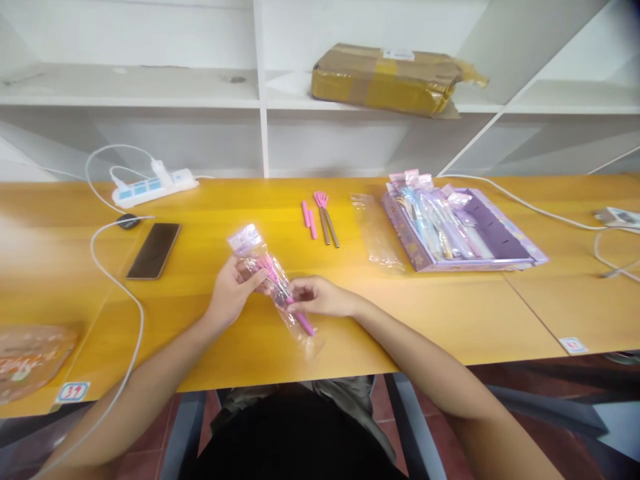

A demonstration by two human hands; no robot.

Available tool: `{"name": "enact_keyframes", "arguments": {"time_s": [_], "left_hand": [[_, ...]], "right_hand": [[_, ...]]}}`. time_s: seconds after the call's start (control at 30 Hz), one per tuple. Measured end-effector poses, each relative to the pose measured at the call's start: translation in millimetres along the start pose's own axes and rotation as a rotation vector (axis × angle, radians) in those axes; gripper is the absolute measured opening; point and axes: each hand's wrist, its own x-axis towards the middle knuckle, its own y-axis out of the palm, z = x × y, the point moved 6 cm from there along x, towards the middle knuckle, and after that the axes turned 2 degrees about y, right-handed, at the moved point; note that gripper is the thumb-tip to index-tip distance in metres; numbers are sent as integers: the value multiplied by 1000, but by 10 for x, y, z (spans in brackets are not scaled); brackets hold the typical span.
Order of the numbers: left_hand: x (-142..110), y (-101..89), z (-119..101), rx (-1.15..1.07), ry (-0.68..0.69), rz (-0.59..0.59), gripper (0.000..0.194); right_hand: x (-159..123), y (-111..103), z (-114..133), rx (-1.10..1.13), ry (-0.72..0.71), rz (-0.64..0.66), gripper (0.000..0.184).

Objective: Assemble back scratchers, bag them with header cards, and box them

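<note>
Between my hands, above the table's front part, is a clear plastic bag (284,313) with a white-and-pink header card (245,240). Inside lies what looks like a back scratcher (303,321), with a pink head, a metal shaft and a pink handle. My left hand (234,290) grips the bag near its card end, thumb across the pink head. Lower down, my right hand (316,297) pinches it around the shaft and handle. Beyond them lie two loose pink-headed metal rods (327,220) and pink handle pieces (309,221).
Flat clear plastic bags (377,233) lie beside a purple box (500,250) of packaged items. A black phone (154,251), power strip (155,188) and white cable (137,307) are at left. A taped cardboard box (380,80) rests on the shelf.
</note>
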Motion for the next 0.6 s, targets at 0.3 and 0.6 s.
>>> {"name": "enact_keyframes", "arguments": {"time_s": [0.3, 0.6], "left_hand": [[-24, 86, -44, -56, -16, 156, 43], [-37, 93, 34, 49, -36, 210, 36]], "right_hand": [[-623, -1196, 734, -663, -237, -884, 38], [-2099, -2471, 897, -1306, 149, -1776, 43]]}}
